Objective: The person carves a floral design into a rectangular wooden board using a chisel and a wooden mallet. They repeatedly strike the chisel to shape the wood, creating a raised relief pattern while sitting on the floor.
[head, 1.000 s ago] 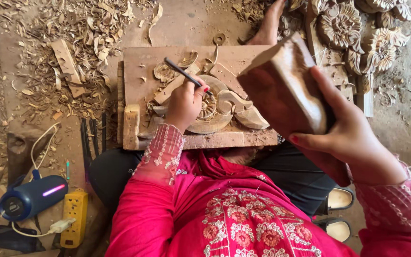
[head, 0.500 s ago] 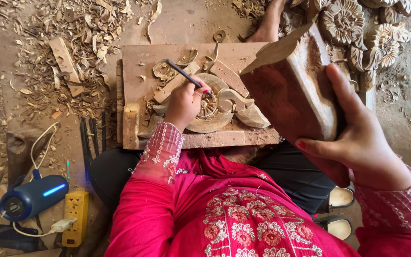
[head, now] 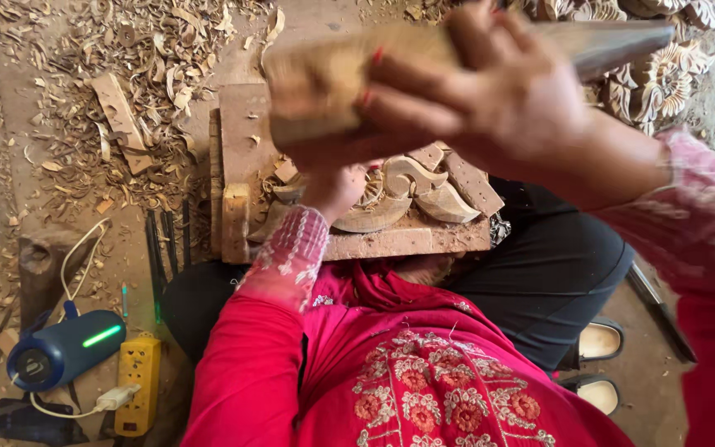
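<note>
My right hand [head: 490, 99] is wrapped tight around a thick wooden mallet block [head: 333, 91], fingers [head: 407, 103] curled over its top face, the block blurred in the air just above my left hand [head: 333, 186]. It looks heavy, hard and smooth-worn, so I judge the grip belongs where it is, round the middle, or it could twist in my palm. My left hand sits below the block, closed; whatever it pinches is hidden behind the block, so I cannot tell what it holds. Under those left fingers lies the carved panel [head: 399, 199] on a flat board [head: 246, 141] across my lap, stiff but thin and brittle at its raised scrolls. Left of my left fingers, shavings [head: 126, 66] cover the floor; nearer my elbow lie 1 blue speaker [head: 64, 352] and 1 yellow power strip [head: 138, 381].
</note>
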